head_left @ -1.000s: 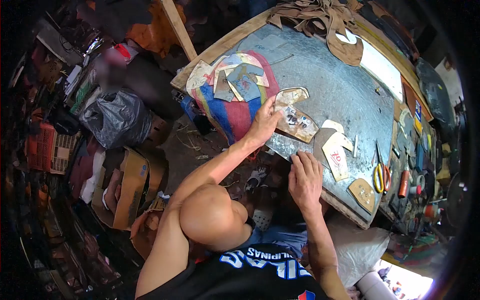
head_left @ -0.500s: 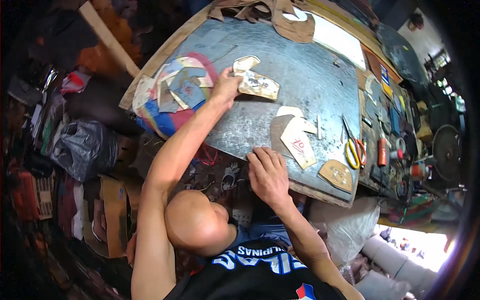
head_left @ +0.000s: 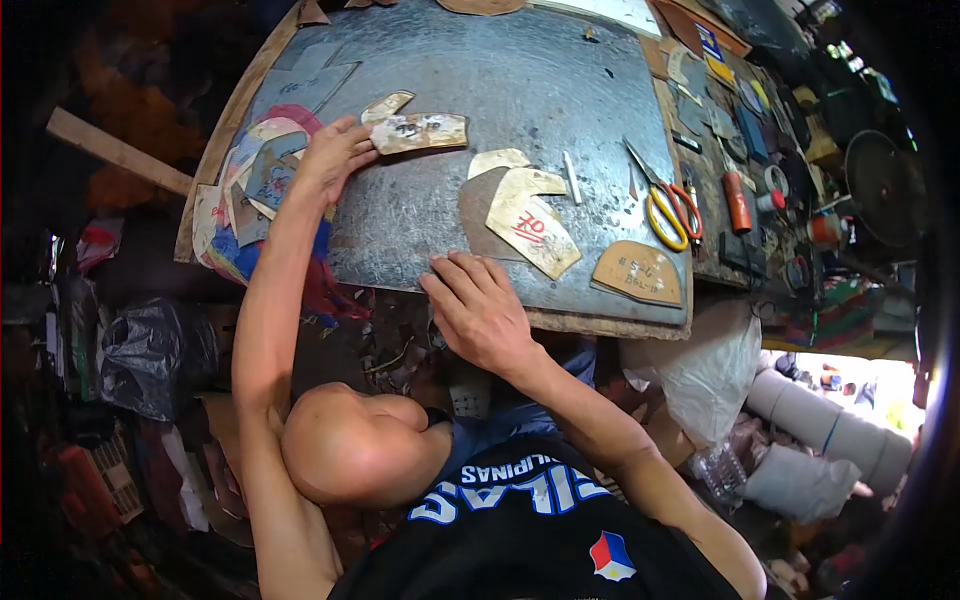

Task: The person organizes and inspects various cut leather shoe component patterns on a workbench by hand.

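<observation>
L hand (head_left: 335,155) is on the marked cardboard pattern piece (head_left: 418,132) at approx 11 o'clock on the metal-topped bench (head_left: 520,70): fingers bent onto its left end, looks like a light pinch, but I can't tell if the thumb's under it. Piece lies flat, so not lifted as far as I see. R hand (head_left: 478,310) is at 6 o'clock, palm down, fingers spread on the near bench edge, holding nothing.

Progress, my read: one piece in hand, rest unsorted. Stack of patterns (head_left: 255,170) sits at 9 o'clock on striped cloth, just beside L hand. Second cluster, tan pattern w/ red writing (head_left: 535,225), is mid-bench, near R hand but not touching. Rounded pattern (head_left: 637,272) at 4 o'clock by the edge.

Clutter: orange/yellow scissors (head_left: 668,212) and a thin pen-like stick (head_left: 571,177) at 3 o'clock, tool tray beyond. Nothing lies between L hand and the mid cluster. White bag (head_left: 700,365) hangs below the bench edge.
</observation>
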The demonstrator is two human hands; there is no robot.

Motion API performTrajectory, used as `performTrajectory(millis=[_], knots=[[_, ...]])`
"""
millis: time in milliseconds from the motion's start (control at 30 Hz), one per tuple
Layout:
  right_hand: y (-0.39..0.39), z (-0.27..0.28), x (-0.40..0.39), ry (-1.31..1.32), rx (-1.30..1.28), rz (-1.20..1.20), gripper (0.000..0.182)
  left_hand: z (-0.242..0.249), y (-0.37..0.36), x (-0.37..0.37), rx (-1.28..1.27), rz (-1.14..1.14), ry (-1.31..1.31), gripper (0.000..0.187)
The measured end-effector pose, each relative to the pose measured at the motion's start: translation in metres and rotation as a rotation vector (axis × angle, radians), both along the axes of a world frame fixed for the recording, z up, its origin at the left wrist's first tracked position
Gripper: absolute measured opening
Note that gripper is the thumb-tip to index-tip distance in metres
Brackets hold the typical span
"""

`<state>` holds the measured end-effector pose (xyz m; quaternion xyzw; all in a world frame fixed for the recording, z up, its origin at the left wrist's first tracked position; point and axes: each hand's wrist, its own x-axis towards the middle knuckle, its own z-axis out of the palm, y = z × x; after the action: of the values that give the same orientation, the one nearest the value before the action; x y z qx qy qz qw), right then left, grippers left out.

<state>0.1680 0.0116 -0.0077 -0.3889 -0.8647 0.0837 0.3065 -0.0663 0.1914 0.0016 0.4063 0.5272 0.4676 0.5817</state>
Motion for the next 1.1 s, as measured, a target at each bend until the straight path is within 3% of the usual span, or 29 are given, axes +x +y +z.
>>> performTrajectory(millis=[167,200,267,333,400,533,733,800,967,1100], knots=[[0.001,0.003,0.007,0.102,-0.02,0.077,0.038,0.016,-0.019,0.001,0.003,-0.016,0.202,0.069],[0.002,0.005,0.013,0.102,-0.019,0.073,0.038,0.016,-0.026,0.004,0.12,0.04,0.287,0.064],[0.004,0.018,0.036,0.112,0.038,-0.057,0.038,0.016,-0.042,0.011,0.235,0.098,0.371,0.059],[0.014,0.028,0.06,0.068,0.077,-0.262,0.041,0.018,-0.061,0.025,0.273,0.008,0.32,0.046],[0.023,0.033,0.077,-0.122,-0.028,-0.48,0.052,0.015,-0.077,0.043,0.3,-0.036,0.367,0.036],[0.03,0.019,0.096,-0.243,-0.134,-0.48,0.065,0.012,-0.091,0.06,0.333,-0.114,0.366,0.033],[0.025,0.022,0.091,-0.181,-0.041,-0.454,0.062,0.011,-0.096,0.061,0.29,-0.17,0.459,0.037],[0.029,0.022,0.09,-0.181,-0.116,-0.429,0.06,0.006,-0.097,0.062,0.313,-0.184,0.486,0.037],[0.031,0.014,0.085,-0.145,-0.085,-0.436,0.058,0.008,-0.096,0.044,0.439,-0.095,0.511,0.035],[0.026,0.011,0.08,-0.124,-0.028,-0.43,0.057,0.015,-0.084,-0.002,0.524,0.088,0.843,0.032]])
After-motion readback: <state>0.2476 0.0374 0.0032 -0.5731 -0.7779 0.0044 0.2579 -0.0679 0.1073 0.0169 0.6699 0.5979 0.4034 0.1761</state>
